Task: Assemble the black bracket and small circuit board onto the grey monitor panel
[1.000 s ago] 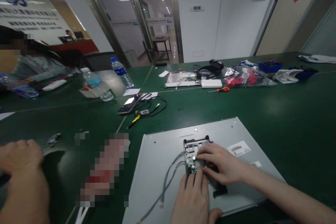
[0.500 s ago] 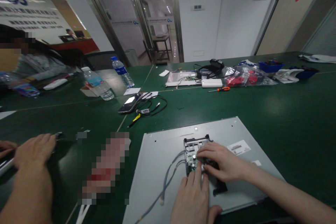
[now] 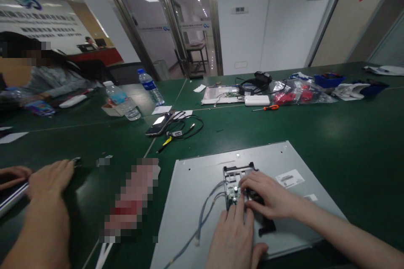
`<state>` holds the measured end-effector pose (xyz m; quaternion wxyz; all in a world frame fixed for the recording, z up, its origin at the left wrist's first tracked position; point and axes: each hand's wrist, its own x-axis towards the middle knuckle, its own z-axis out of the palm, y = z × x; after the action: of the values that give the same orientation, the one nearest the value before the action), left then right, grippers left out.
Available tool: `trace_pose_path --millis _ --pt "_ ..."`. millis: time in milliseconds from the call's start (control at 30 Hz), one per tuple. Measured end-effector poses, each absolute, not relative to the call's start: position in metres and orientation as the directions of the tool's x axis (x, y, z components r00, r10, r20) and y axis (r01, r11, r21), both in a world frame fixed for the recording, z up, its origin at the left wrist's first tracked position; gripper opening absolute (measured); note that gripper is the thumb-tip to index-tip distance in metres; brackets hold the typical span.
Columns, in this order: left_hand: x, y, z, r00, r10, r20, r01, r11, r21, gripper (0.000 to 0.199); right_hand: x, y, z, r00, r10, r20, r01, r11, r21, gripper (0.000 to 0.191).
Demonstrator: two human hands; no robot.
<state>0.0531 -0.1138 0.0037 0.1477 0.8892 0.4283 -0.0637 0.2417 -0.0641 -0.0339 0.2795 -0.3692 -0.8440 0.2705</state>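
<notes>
A flat grey metal panel (image 3: 189, 201) lies on the table in front of me. On it sits a black frame (image 3: 238, 167) with a small green circuit board (image 3: 232, 191) inside. My left hand (image 3: 232, 233) reaches up from the panel's near edge, fingers stretched flat with their tips on the lower part of the board. From the right, my right hand (image 3: 268, 195) curls its fingers and thumb around the board's right side, hiding that part. Grey cables (image 3: 202, 214) run from the frame's left side down over the panel. A black bracket piece (image 3: 267, 227) shows below my right hand.
Left of the panel lies a blurred-out item (image 3: 134, 195) with white cords. A co-worker's hand (image 3: 52, 178) rests further left. Beyond are a phone (image 3: 160, 124), black cables (image 3: 195, 134), bottles (image 3: 151, 87), an orange screwdriver (image 3: 270, 108) and a plastic bag (image 3: 303, 92).
The view has shifted slightly, so everything sits a little further right. Both my hands stay at the circuit board with almost no movement.
</notes>
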Motion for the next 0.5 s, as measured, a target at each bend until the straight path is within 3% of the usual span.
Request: trace_pose_path --millis 500 --pt "0.0434 -0.1193 0.0099 0.655 0.721 -0.226 0.754 -0.607 0.25 0.058 0.243 -0.065 -0.03 -0.58 0.771 0.264 0.474 0.583 -0.66 0.033"
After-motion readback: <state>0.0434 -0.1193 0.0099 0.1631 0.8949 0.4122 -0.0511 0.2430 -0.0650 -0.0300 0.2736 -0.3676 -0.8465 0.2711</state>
